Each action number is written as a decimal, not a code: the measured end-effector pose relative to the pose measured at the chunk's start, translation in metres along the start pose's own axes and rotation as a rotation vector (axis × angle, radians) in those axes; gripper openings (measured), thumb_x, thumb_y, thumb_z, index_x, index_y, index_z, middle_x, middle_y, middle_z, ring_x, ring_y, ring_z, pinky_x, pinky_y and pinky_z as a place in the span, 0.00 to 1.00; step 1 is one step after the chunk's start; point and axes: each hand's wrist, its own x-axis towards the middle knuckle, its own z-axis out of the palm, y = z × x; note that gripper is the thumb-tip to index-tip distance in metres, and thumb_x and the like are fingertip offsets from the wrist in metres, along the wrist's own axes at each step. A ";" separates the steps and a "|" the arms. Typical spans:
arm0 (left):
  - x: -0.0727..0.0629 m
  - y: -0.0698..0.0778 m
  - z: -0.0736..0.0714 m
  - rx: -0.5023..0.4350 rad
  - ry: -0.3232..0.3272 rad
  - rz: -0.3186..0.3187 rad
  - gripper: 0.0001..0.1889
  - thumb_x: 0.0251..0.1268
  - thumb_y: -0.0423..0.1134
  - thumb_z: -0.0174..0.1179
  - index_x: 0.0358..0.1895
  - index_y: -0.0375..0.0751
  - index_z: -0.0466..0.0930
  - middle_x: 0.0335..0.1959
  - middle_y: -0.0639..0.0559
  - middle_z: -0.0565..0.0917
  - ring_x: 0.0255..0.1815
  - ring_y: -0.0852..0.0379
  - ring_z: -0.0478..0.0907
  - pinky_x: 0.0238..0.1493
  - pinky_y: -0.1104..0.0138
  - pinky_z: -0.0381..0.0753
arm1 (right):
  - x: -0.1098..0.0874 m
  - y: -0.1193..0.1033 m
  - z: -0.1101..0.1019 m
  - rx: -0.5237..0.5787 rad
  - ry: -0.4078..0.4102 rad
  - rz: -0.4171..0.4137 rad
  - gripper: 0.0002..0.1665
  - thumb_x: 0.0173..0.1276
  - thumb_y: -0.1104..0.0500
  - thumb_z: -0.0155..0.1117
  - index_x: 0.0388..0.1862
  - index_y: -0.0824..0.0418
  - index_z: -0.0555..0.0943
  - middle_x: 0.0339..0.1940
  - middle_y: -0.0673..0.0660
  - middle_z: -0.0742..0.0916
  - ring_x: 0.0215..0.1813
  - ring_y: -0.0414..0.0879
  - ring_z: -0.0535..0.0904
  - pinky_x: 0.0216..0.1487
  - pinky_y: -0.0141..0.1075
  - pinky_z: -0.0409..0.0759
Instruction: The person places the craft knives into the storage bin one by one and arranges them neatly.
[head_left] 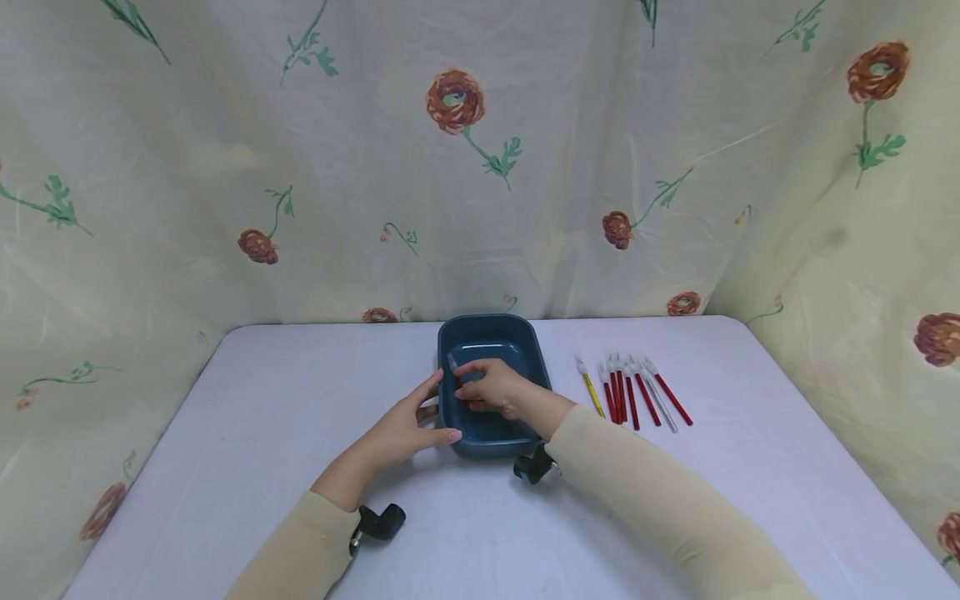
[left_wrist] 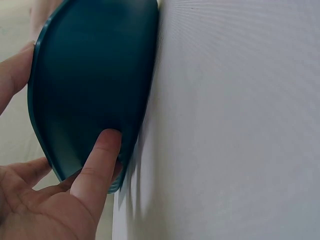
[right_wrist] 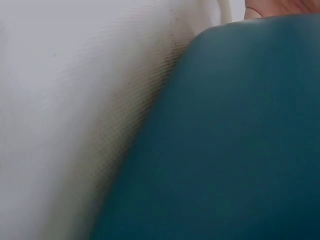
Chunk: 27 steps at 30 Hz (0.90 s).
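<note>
A dark blue rectangular tray (head_left: 491,450) stands on the table. At its left side my left hand (head_left: 405,429) holds the wall, thumb over the near-left rim and fingers along the outside. In the left wrist view, a fingertip (left_wrist: 107,140) presses the tray's outer wall (left_wrist: 95,75). My right hand (head_left: 491,387) reaches inside the tray and pinches a slim paintbrush, whose pale tip (head_left: 452,362) points away along the left wall. The fingers hide most of its handle. The right wrist view shows mainly the tray's wall (right_wrist: 215,125), not the brush.
Right of the tray lie several red-handled paintbrushes (head_left: 632,404) with pale tips, a yellow one (head_left: 591,389) and a silvery one (head_left: 662,404). A white cloth covers the table (head_left: 300,375). Behind it hangs a flowered curtain (head_left: 337,167).
</note>
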 end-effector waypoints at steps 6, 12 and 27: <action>0.000 -0.001 0.000 -0.013 -0.002 0.005 0.52 0.59 0.48 0.73 0.82 0.57 0.48 0.80 0.45 0.56 0.75 0.39 0.63 0.67 0.45 0.70 | 0.002 0.002 0.002 0.013 0.000 -0.004 0.24 0.70 0.72 0.62 0.65 0.65 0.77 0.39 0.61 0.86 0.40 0.47 0.84 0.48 0.40 0.86; 0.001 -0.002 0.000 -0.011 0.004 0.001 0.52 0.59 0.48 0.73 0.82 0.58 0.48 0.80 0.44 0.56 0.75 0.40 0.63 0.66 0.44 0.70 | 0.000 0.001 0.000 0.011 0.009 -0.007 0.24 0.70 0.72 0.63 0.64 0.66 0.77 0.38 0.60 0.86 0.38 0.46 0.83 0.46 0.39 0.86; 0.002 -0.002 0.001 -0.011 0.011 -0.003 0.52 0.58 0.48 0.74 0.81 0.58 0.49 0.79 0.44 0.58 0.74 0.39 0.64 0.66 0.44 0.71 | -0.012 -0.005 -0.008 0.020 0.006 -0.017 0.21 0.71 0.70 0.62 0.62 0.67 0.78 0.43 0.62 0.85 0.42 0.49 0.83 0.49 0.40 0.86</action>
